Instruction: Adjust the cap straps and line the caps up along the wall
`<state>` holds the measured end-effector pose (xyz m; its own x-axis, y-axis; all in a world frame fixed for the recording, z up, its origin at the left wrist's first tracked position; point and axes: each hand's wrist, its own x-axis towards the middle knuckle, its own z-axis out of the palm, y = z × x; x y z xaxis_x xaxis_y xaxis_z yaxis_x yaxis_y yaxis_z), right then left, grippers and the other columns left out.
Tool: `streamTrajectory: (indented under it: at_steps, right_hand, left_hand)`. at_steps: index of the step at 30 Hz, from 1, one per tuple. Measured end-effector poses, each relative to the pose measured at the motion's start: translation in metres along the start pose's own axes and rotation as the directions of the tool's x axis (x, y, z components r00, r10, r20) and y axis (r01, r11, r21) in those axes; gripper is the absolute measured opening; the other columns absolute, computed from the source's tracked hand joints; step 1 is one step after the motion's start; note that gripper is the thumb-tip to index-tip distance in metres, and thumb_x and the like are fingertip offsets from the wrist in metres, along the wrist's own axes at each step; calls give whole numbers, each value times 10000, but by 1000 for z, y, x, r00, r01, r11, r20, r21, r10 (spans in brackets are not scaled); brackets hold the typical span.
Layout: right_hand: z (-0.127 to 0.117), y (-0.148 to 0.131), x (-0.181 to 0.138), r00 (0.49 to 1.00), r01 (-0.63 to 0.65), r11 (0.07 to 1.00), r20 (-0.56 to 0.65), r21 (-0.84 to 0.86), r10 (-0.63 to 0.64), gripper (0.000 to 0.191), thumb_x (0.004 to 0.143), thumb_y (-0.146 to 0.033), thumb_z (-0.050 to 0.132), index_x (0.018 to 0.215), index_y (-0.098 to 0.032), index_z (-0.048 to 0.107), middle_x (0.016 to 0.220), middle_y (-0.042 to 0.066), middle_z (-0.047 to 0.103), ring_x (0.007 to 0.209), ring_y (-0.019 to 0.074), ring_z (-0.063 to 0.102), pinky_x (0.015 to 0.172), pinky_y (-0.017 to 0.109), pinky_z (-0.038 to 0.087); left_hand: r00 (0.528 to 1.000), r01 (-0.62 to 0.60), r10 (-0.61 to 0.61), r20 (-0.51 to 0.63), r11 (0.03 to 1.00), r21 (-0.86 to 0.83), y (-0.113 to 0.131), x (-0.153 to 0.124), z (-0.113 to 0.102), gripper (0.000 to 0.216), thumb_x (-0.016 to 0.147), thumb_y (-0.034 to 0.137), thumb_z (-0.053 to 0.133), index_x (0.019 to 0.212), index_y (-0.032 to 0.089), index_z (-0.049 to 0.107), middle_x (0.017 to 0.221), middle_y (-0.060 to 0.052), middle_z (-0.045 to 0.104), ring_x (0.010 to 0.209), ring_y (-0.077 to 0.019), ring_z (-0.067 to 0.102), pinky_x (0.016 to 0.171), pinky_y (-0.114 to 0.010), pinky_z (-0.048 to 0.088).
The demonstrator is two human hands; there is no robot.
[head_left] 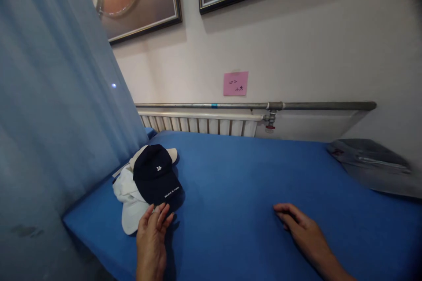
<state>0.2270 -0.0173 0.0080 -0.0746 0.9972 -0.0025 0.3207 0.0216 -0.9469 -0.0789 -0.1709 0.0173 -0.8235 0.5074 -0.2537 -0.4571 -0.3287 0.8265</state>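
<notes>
A navy baseball cap point(152, 173) with small white lettering lies on top of a white cap point(130, 213) and a cream cap point(172, 154), partly covering both. My left hand point(154, 228) is at the near edge of this pile, fingers apart, its tips over the white brim and close to the navy brim. Whether they touch the caps I cannot tell. Over the blue-covered table point(237, 175), my right hand point(301, 228) is off to the right with loosely bent fingers and nothing visible in it.
A grey folded cloth item point(372, 164) lies at the right end. Blue curtain point(56, 96) hangs along the left side. Behind the table run a metal pipe point(244, 106), a white radiator point(204, 125) and a red-handled valve point(270, 127). A pink note point(235, 83) is on the wall.
</notes>
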Motion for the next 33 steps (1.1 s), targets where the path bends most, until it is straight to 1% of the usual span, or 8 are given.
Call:
streamTrajectory:
  at_steps: [10, 15, 18, 22, 25, 27, 31, 33]
  right_hand:
    - [2, 10, 2, 999, 40, 999, 8, 12, -40, 240, 614, -423, 577, 711, -241, 700, 780, 48, 683, 712, 217, 621, 605, 293, 513]
    - [2, 17, 5, 998, 61, 998, 21, -1, -61, 221, 649, -407, 554, 722, -243, 683, 774, 41, 671, 687, 200, 605, 589, 281, 496]
    - [3, 21, 7, 998, 55, 998, 27, 29, -56, 206, 659, -391, 558, 727, -235, 675, 746, 29, 649, 637, 175, 572, 571, 273, 472]
    - [4, 23, 7, 1000, 14, 987, 19, 162, -17, 140, 664, -319, 580, 730, -226, 663, 662, -6, 597, 545, 134, 513, 547, 261, 435]
    - [-1, 23, 8, 1000, -16, 906, -11, 423, 23, 157, 684, -336, 627, 774, -210, 655, 681, 2, 608, 529, 130, 520, 536, 266, 428]
    - [-10, 23, 11, 995, -48, 743, -37, 667, 97, 247, 678, -391, 669, 844, -208, 653, 813, 50, 667, 662, 186, 606, 517, 270, 438]
    - [-37, 21, 20, 959, -89, 432, -40, 897, 282, 176, 704, -391, 664, 766, -227, 652, 736, 13, 705, 743, 199, 659, 640, 286, 509]
    - [-50, 18, 22, 952, -107, 400, -22, 910, 306, 190, 722, -410, 641, 721, -220, 659, 714, 18, 717, 770, 217, 676, 708, 312, 527]
  left_hand:
    - [987, 91, -107, -124, 988, -124, 22, 40, 28, 83, 852, 121, 584, 781, 163, 585, 745, 12, 607, 584, -92, 616, 504, -196, 519]
    - [999, -43, 42, 12, 996, 78, 11, 38, 56, 252, 739, 105, 683, 970, 199, 650, 870, 5, 676, 681, -126, 636, 546, -215, 500]
    - [949, -231, 141, 281, 919, 320, -4, 21, 69, 361, 750, 237, 703, 1101, 204, 625, 962, -19, 692, 871, -182, 646, 729, -275, 512]
    - [684, -616, 92, 724, 605, 505, -30, -3, 88, 273, 815, 328, 625, 1038, 172, 644, 936, -56, 670, 891, -229, 619, 786, -343, 486]
    - [395, -883, 89, 914, 311, 351, -54, -17, 102, 216, 866, 227, 507, 1016, 179, 655, 897, -74, 633, 847, -236, 596, 736, -362, 487]
    - [234, -960, 90, 968, 178, 216, -68, -20, 110, 312, 862, 139, 449, 1096, 211, 642, 927, -82, 625, 864, -239, 581, 723, -364, 495]
    - [-29, -992, 142, 989, 117, -46, -88, -5, 116, 462, 793, 14, 388, 1086, 246, 660, 973, -89, 630, 905, -236, 566, 755, -372, 516]
    - [-53, -986, 160, 986, 146, -77, -95, 10, 117, 509, 751, -16, 380, 1066, 262, 665, 995, -78, 629, 951, -236, 570, 796, -390, 517]
